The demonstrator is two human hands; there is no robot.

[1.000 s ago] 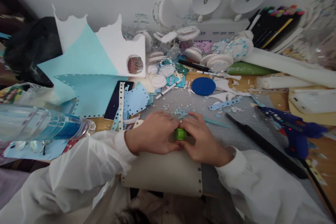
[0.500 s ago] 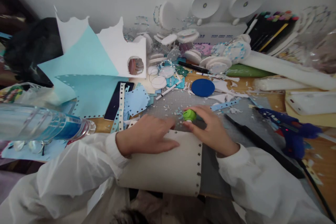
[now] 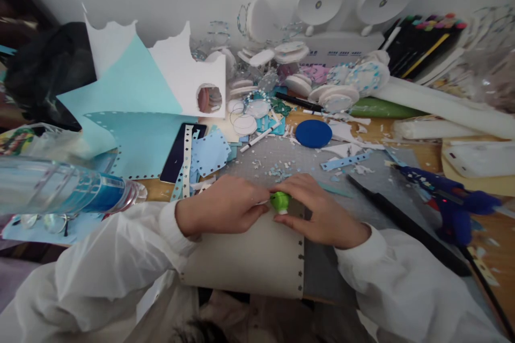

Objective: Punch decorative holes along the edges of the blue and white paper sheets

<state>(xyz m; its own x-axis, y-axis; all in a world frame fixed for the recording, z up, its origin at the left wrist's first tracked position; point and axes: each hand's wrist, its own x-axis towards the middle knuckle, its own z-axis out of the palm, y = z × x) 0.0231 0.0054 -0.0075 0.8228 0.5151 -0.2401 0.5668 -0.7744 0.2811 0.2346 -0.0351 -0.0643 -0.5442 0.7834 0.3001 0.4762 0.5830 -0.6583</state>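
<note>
A cream sheet of card (image 3: pixel 245 257) with star holes punched along its right edge lies in front of me on a grey cutting mat (image 3: pixel 281 161). My right hand (image 3: pixel 317 214) is closed around a small green punch (image 3: pixel 280 201) set on the sheet's top edge. My left hand (image 3: pixel 225 206) lies on the sheet right beside the punch, fingers curled and touching it. Both arms wear white sleeves.
A clear water bottle (image 3: pixel 60 187) lies at the left by glasses (image 3: pixel 44 221). Light blue paper (image 3: pixel 132 118), a phone (image 3: pixel 181 150), a blue disc (image 3: pixel 313 133), foam rolls (image 3: pixel 442 102) and a blue glue gun (image 3: pixel 450 203) crowd the desk. A black ruler (image 3: pixel 402 220) lies right of my hands.
My right hand brought the green punch back down from beyond the sheet onto its top edge. My left hand closed in beside it again.
</note>
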